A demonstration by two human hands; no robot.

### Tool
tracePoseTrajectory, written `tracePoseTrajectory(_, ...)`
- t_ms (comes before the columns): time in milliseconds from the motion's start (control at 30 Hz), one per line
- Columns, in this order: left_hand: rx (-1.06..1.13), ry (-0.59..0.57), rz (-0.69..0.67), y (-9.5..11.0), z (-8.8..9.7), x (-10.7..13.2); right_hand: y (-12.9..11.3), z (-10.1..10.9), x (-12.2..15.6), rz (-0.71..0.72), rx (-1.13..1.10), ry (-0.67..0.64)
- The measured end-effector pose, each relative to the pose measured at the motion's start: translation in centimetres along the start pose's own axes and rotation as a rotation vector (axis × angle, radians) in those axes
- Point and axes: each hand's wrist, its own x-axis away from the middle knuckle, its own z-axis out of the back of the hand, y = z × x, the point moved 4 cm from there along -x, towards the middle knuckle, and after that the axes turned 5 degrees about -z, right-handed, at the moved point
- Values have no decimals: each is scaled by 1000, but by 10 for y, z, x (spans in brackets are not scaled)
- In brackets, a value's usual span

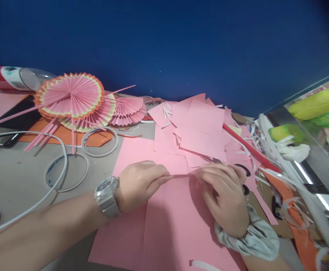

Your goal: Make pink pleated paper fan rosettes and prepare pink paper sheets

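Between my two hands runs a narrow pink paper strip (181,176), seen nearly edge-on. My left hand (143,182), with a watch at the wrist, pinches its left end between thumb and fingers. Curled fingers of my right hand (223,194) grip the other end; a pale scrunchie circles that wrist. Large pink sheets (175,222) lie flat beneath both hands. Just beyond them is a loose pile of smaller pink paper pieces (201,128). Black loops, apparently scissor handles (246,171), show partly behind my right hand.
Pleated paper rosettes (71,94) lie at the back left beside a plastic bottle (9,77). Tape rings (67,173) and a white cable (60,177) are on the left. A red rod (252,148), paper scraps and a clear-sided bin (302,150) crowd the right. A blue wall (164,49) stands behind.
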Motion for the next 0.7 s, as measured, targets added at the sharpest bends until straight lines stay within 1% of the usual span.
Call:
tracePoseTrajectory(200, 130, 47, 150, -8, 4, -2, 21, 4, -3, -83, 51, 43)
tracePoseTrajectory(367, 186, 87, 218, -9, 7, -2, 35, 6, -5, -152, 62, 89)
tracePoseTrajectory(600, 233, 141, 262, -12, 10, -2, 58, 10, -3, -361, -6, 111)
tracePoseTrajectory(700, 274, 206, 325, -18, 14, -1, 69, 16, 0, -451, -31, 161)
